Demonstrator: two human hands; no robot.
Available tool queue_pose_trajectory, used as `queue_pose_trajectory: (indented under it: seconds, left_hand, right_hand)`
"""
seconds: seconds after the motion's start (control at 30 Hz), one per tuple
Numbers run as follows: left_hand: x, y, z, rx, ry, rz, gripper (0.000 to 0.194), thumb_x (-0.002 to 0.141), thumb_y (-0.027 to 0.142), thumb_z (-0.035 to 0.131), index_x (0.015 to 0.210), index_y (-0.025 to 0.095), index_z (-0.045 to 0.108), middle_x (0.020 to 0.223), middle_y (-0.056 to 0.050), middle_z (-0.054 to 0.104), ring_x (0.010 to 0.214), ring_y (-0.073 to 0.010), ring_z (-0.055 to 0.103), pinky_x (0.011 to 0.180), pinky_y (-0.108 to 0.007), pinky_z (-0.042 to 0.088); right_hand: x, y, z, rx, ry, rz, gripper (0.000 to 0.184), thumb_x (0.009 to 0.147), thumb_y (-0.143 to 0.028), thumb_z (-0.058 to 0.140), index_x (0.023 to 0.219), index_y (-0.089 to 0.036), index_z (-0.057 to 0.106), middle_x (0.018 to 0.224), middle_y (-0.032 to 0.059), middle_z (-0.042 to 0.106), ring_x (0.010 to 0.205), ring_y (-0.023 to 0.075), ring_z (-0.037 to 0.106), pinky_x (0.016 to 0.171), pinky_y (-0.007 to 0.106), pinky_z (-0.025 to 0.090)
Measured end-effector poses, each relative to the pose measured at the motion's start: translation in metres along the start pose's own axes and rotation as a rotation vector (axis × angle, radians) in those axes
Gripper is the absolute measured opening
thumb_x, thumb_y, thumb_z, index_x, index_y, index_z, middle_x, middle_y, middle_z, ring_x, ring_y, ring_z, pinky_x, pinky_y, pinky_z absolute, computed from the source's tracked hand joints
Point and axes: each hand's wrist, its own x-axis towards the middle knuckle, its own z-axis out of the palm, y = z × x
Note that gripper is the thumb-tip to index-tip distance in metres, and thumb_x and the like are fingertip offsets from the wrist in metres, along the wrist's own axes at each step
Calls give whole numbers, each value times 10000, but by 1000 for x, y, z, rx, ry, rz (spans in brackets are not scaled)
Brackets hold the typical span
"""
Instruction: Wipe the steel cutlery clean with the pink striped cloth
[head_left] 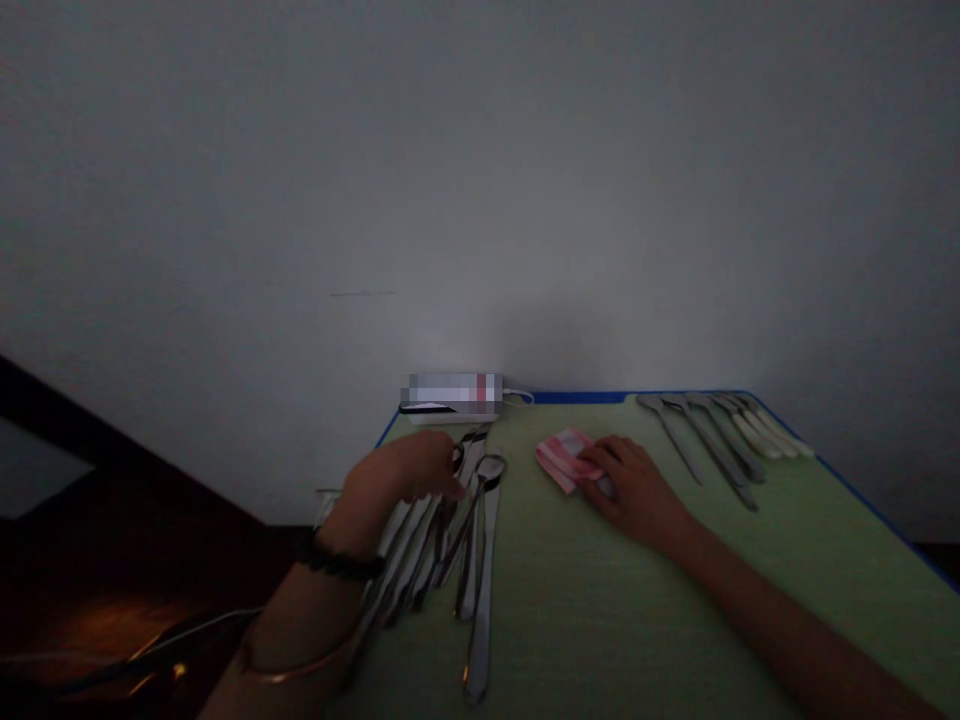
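My left hand (401, 475) reaches over a pile of several metal spoons (450, 530) at the left side of the green table mat (600, 600). Its fingers are curled around the bowl end of one spoon. My right hand (634, 485) rests flat on a folded pink cloth (564, 457) near the middle of the mat, fingers pressing on it. The light is dim.
A second row of several spoons (712, 430) lies at the back right of the mat. A small box (452, 395) with a cord stands at the back edge against the wall. The mat has a blue rim (862, 490). Dark floor lies at the left.
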Motion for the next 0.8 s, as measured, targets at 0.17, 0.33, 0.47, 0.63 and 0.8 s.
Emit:
queue_pose_trajectory:
  seconds: [0.17, 0.33, 0.47, 0.63, 0.8]
  left_hand:
    - [7, -11, 1, -63, -64, -100, 353, 700, 444, 561, 534, 136, 604, 643, -128, 690, 498, -190, 615, 453, -266, 490]
    - [12, -4, 10, -85, -103, -129, 231, 638, 286, 580, 460, 140, 561, 618, -136, 691, 510, -205, 626, 467, -280, 503]
    - [14, -8, 13, -96, -135, -122, 196, 625, 229, 536, 454, 138, 563, 641, -140, 700, 502, -192, 624, 470, -271, 504]
    - [3, -9, 4, -57, -85, -41, 203, 621, 241, 514, 468, 131, 590, 603, -149, 684, 504, -210, 613, 491, -296, 479]
    - [-29, 8, -9, -78, -48, 124, 206, 675, 208, 446, 582, 149, 620, 646, -77, 695, 543, -170, 619, 511, -241, 429]
  right_hand:
    - [-1, 1, 0, -33, 0, 36, 274, 824, -335, 493, 1036, -182, 575, 968, 93, 554, 911, 211, 493, 817, 372, 395]
    - [-1, 3, 0, -49, -5, 52, 279, 824, -340, 492, 1041, -183, 571, 983, 97, 554, 923, 220, 495, 820, 380, 393]
    - [-1, 5, 0, -32, -4, 40, 269, 828, -343, 488, 1025, -181, 574, 982, 103, 564, 931, 228, 501, 826, 385, 392]
    - [-2, 12, -1, 167, 36, 103, 273, 881, -369, 390, 991, -172, 544, 926, 96, 596, 853, 203, 539, 767, 337, 413]
    - [-3, 13, -6, 379, 147, 362, 303, 890, -423, 329, 964, -184, 499, 702, 33, 596, 613, 170, 564, 573, 277, 397]
